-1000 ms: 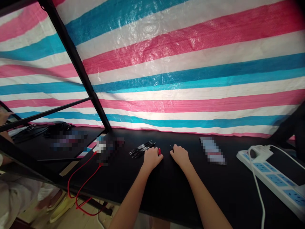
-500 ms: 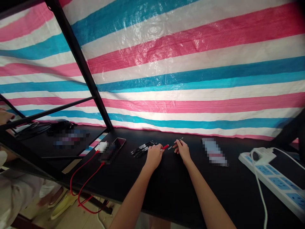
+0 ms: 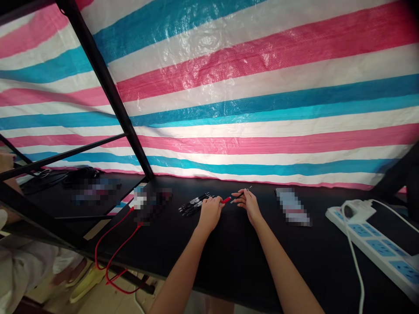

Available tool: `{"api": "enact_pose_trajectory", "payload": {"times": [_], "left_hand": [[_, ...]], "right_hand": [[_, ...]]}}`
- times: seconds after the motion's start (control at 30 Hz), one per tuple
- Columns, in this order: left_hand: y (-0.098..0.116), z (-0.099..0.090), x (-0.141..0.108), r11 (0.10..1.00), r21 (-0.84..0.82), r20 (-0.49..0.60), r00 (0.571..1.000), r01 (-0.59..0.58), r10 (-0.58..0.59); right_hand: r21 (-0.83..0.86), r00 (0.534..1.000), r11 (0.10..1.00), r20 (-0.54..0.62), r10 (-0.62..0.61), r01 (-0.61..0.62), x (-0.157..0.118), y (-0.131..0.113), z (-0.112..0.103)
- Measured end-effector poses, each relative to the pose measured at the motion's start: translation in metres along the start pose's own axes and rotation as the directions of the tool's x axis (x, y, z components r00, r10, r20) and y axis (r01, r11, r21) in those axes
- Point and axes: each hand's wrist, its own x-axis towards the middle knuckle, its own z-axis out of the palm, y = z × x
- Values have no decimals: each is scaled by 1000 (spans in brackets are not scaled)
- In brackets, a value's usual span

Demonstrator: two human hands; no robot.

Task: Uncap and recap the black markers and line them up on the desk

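Observation:
My left hand (image 3: 210, 212) is closed around a red pen (image 3: 226, 200), whose red end sticks out to the right of the fingers. My right hand (image 3: 249, 204) pinches a slim dark pen (image 3: 238, 196) with a thin pale tip pointing up and right; its lower end points toward the red one. A small gap lies between the two. Just left of my left hand, several black pens with clear and white parts (image 3: 193, 204) lie in a loose bundle, partly hidden by that hand.
A blurred flat packet (image 3: 293, 206) lies to the right on the black table (image 3: 235, 248). Beyond it is a white power strip (image 3: 369, 237) with a cable. At left are a phone (image 3: 153, 206), a white charger (image 3: 139, 202) and red cables (image 3: 114, 237). A black metal frame (image 3: 111, 93) stands there.
The slim dark pen in my right hand now shows more of its length, and the fingers have shifted along it. My left hand stays almost in place with the red pen.

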Motion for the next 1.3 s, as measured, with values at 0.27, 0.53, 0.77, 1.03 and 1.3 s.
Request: {"api": "enact_pose_trajectory", "payload": {"times": [0.27, 0.53, 0.77, 1.03, 1.3], "left_hand": [[0, -2, 0, 1000, -10, -14, 1000, 0, 0], [0, -4, 1, 1000, -28, -19, 1000, -8, 8], [0, -3, 0, 998, -52, -35, 998, -45, 44], [-2, 1, -1, 996, -19, -73, 994, -82, 80], [-14, -2, -6, 999, -33, -233, 971, 41, -48]], "right_hand": [[109, 993, 988, 10, -115, 113, 0, -3, 0], [155, 986, 974, -57, -159, 166, -1, -4, 0], [155, 993, 980, -28, -118, 121, 2, 1, -1], [-280, 947, 952, 320, -32, 127, -7, 8, 13], [-266, 904, 936, 415, -107, 232, -9, 30, 20]]}}
